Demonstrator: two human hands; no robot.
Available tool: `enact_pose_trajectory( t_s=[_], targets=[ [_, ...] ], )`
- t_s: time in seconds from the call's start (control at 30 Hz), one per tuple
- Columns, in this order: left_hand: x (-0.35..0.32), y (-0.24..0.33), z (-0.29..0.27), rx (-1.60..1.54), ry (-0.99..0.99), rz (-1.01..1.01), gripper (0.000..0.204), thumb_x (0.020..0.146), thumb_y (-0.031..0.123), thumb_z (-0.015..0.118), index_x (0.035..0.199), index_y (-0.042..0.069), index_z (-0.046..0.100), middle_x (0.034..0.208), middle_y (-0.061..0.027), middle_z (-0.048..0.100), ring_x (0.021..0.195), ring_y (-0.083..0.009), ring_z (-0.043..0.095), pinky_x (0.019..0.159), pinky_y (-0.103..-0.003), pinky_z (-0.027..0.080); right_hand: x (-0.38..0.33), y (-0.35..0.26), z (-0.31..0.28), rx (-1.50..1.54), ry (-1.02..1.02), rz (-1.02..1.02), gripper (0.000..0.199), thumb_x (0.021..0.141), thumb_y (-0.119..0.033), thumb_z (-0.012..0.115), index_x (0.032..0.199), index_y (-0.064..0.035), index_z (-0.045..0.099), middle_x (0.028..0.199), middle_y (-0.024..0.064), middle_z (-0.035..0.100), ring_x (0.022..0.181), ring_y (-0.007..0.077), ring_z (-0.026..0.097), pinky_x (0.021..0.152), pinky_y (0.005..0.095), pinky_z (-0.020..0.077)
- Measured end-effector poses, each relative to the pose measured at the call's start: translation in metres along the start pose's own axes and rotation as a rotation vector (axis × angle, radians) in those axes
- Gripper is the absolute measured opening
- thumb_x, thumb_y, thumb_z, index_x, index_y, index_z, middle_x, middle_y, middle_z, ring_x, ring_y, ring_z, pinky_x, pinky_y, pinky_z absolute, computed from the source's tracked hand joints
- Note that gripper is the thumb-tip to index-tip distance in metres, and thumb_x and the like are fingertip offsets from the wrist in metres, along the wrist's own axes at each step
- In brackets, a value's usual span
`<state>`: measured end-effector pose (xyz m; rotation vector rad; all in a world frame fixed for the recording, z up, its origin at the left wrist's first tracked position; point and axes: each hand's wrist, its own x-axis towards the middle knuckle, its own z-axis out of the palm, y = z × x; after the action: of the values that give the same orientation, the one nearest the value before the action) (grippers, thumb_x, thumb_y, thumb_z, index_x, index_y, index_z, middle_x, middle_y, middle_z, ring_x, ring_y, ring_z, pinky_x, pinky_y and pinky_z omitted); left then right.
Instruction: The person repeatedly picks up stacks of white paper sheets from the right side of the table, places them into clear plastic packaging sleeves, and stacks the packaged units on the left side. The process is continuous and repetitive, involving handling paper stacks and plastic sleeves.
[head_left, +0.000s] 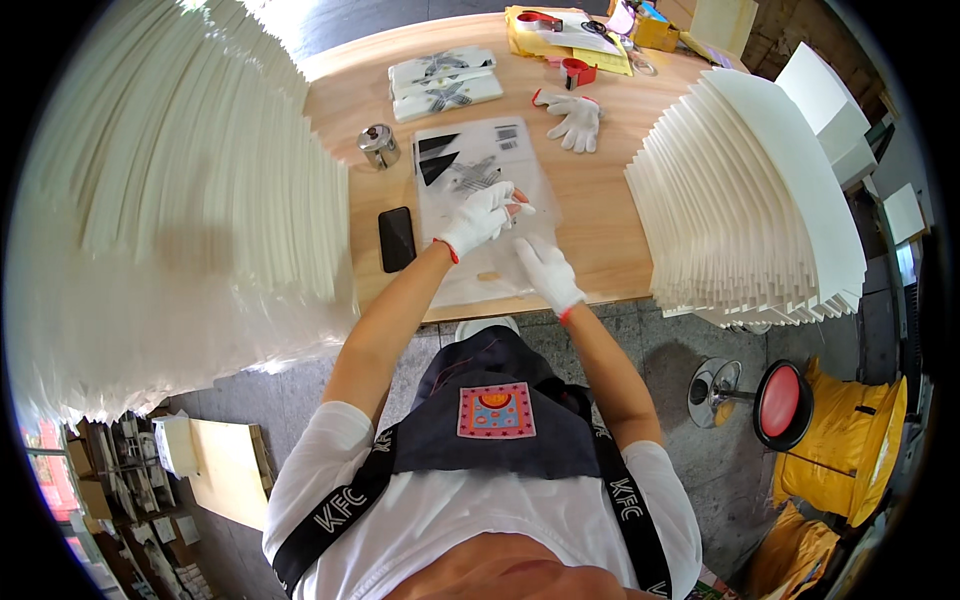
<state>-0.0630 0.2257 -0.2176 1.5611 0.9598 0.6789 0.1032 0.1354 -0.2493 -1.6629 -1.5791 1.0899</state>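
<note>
A flat, clear plastic bag (pixel 540 185) with black and grey printing lies on the wooden table in front of me. My left hand (pixel 480 220), in a white glove with some fingertips bare, is over its middle. Those fingers are curled together, and whatever they may pinch is too small to make out. Lower and to the right, my right hand (pixel 548 275), also gloved, rests with its fingers extended on the bag's near right part. Left of the bag lies a black phone (pixel 396 240), with a round metal container (pixel 378 146) beyond it.
Tall stacks of white sheets flank the table: a plastic-like left stack (pixel 180 180) and a fanned right stack (pixel 730 200). Folded printed bags (pixel 445 82), a spare glove (pixel 575 122) and a red tape dispenser (pixel 577 73) lie farther back. A red-seated stool (pixel 782 404) stands at right.
</note>
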Motion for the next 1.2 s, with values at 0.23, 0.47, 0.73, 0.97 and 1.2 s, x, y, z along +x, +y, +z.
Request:
enact_pose_trajectory(
  t_s=[0.23, 0.47, 0.73, 0.97, 1.2],
  targets=[
    [-0.018, 0.059, 0.010, 0.245, 0.040, 0.085, 0.020, 0.093, 0.012, 0.056, 0.113, 0.010, 0.056, 0.093, -0.0032, 0.070, 0.067, -0.0100, 0.054, 0.058, -0.029, 0.046, 0.084, 0.060, 0.086, -0.739, 0.088, -0.328, 0.040, 0.096, -0.031, 0.042, 0.130, -0.0155, 0.057, 0.133, 0.0124, 0.056, 0.133, 0.0256, 0.043, 0.107, 0.0417, 0.0342],
    [-0.034, 0.062, -0.005, 1.004, 0.321, 0.255, 0.046, 0.072, 0.028, 0.077, 0.110, 0.013, 0.056, 0.092, -0.0075, 0.062, 0.095, -0.0287, 0.059, 0.080, -0.043, 0.046, -0.003, -0.020, -0.015, -0.319, -0.355, -0.430, 0.038, 0.097, -0.033, 0.047, 0.128, -0.0141, 0.058, 0.125, 0.0118, 0.061, 0.117, 0.0318, 0.056, 0.100, 0.0413, 0.0437],
    [-0.015, 0.113, 0.033, 0.819, 0.352, 0.680, 0.054, 0.073, 0.028, 0.078, 0.120, 0.010, 0.058, 0.125, -0.0095, 0.056, 0.119, -0.0322, 0.049, 0.101, -0.043, 0.040, -0.157, -0.060, -0.212, -0.505, 0.443, -0.802, 0.023, 0.084, -0.015, 0.069, 0.105, -0.0081, 0.066, 0.108, 0.0118, 0.068, 0.103, 0.0311, 0.063, 0.091, 0.0408, 0.0501],
    [0.020, 0.156, 0.106, 0.590, -0.015, 0.721, 0.047, 0.078, 0.022, 0.073, 0.123, 0.013, 0.059, 0.125, -0.0102, 0.058, 0.121, -0.0306, 0.050, 0.104, -0.040, 0.038, -0.218, -0.051, -0.354, -1.036, 0.881, -0.482, 0.028, 0.083, -0.025, 0.070, 0.105, -0.0085, 0.067, 0.106, 0.0098, 0.068, 0.102, 0.0306, 0.064, 0.087, 0.0389, 0.0502],
    [0.031, 0.190, 0.165, 0.167, -0.420, 0.456, 0.046, 0.090, 0.031, 0.065, 0.129, 0.007, 0.054, 0.119, -0.0107, 0.063, 0.111, -0.0210, 0.059, 0.097, -0.032, 0.044, -0.217, -0.037, -0.394, -0.951, 0.703, -0.336, 0.022, 0.091, -0.021, 0.058, 0.107, -0.0075, 0.066, 0.105, 0.0116, 0.069, 0.096, 0.0298, 0.066, 0.080, 0.0345, 0.0522]
  ],
)
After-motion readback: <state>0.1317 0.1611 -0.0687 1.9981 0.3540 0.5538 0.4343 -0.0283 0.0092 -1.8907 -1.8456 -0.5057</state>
